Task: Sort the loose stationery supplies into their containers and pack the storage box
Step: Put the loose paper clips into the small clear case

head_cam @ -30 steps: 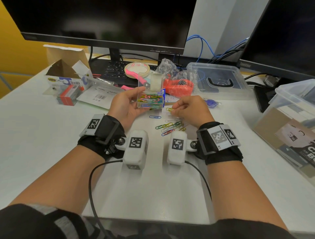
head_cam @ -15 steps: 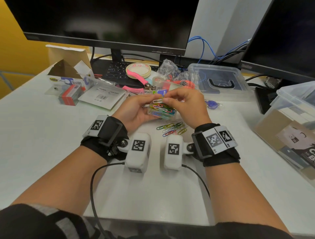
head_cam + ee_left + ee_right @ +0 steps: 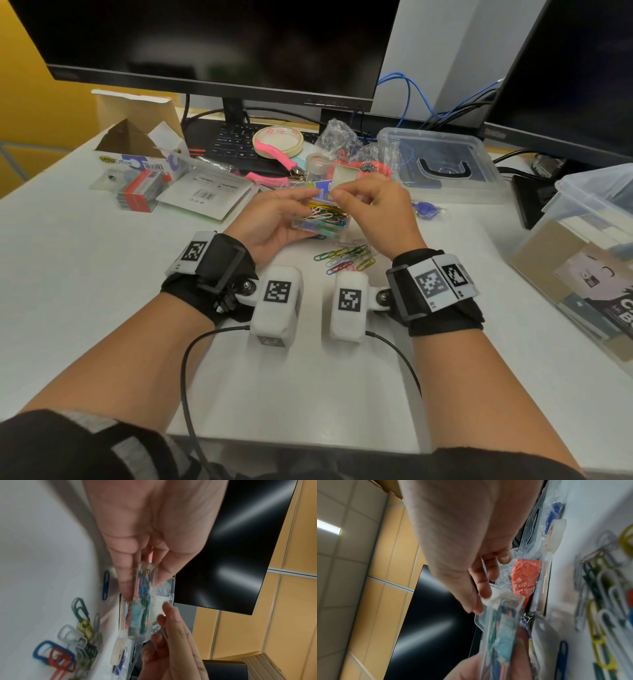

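Clear plastic clip box [image 3: 322,219], full of coloured paper clips, sits above the white desk [image 3: 85,274] in the head view, cradled in the left hand [image 3: 274,219]. The right hand [image 3: 373,209] pinches the box's raised lid [image 3: 344,174]. Loose clips [image 3: 346,258] lie on the desk just beneath, near a storage box [image 3: 582,260] at the right.

Left wrist view: fingers [image 3: 126,577] and thumb clamp the box [image 3: 143,601] edge-on; right fingertips [image 3: 169,608] touch the lid.

Right wrist view: curled fingers [image 3: 481,582] grip the lid edge of the box [image 3: 501,622]; it is blurred.
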Demonstrator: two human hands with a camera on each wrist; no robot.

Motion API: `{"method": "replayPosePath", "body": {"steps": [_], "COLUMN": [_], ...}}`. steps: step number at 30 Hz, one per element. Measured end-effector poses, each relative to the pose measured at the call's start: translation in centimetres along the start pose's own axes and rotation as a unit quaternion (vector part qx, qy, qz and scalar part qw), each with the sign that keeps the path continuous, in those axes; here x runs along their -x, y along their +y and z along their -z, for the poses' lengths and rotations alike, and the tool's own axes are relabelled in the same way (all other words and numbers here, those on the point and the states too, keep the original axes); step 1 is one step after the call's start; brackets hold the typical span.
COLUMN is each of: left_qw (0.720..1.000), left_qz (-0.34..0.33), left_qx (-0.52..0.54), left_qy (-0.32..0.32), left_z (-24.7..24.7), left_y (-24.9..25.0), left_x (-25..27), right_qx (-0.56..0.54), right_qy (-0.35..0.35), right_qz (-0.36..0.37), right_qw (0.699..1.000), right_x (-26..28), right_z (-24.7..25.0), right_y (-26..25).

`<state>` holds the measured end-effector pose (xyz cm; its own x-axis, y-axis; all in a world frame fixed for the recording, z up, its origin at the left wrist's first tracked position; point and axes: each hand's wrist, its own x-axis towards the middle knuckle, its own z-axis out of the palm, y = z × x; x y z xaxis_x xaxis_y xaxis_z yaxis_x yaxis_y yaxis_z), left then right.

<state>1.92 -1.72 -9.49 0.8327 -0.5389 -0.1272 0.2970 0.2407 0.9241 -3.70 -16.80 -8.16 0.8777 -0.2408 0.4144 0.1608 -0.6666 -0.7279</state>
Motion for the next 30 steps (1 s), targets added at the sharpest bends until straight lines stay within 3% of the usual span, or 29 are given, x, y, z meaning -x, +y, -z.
{"method": "replayPosePath", "body": {"steps": [3, 5, 8, 13, 16, 23, 30], "left_qw": [0.999, 0.998, 0.995, 0.992, 0.992, 0.989, 0.982], "left_qz": [0.000, -0.016, -0.045, -0.061, -0.051, -0.040, -0.050], "left_qx": [0.031, 0.035, 0.020, 0.029, 0.037, 0.074, 0.118], "left_qy": [0.023, 0.044, 0.083, 0.107, 0.110, 0.120, 0.138], "left_z": [0.0, 0.1, 0.4, 0.5, 0.5, 0.6, 0.7], "left_y": [0.1, 0.1, 0.3, 0.4, 0.4, 0.4, 0.4], "left_x": [-0.1, -0.1, -0.2, -0.4, -0.6, -0.7, -0.8], "right_qx": [0.013, 0.027, 0.038, 0.084, 0.104, 0.142, 0.131], "right_qy": [0.047, 0.037, -0.024, -0.189, -0.242, -0.280, -0.232], "right_qz": [-0.058, -0.108, -0.134, -0.107, -0.098, -0.090, -0.082], "right_qw": [0.997, 0.993, 0.990, 0.973, 0.960, 0.945, 0.961], "right_x": [-0.2, -0.3, -0.2, 0.1, 0.1, -0.2, -0.4], "right_z": [0.3, 0.4, 0.3, -0.2, -0.5, -1.3, -1.6], "right_y": [0.5, 0.9, 1.2, 0.7, 0.3, 0.1, 0.2]}}
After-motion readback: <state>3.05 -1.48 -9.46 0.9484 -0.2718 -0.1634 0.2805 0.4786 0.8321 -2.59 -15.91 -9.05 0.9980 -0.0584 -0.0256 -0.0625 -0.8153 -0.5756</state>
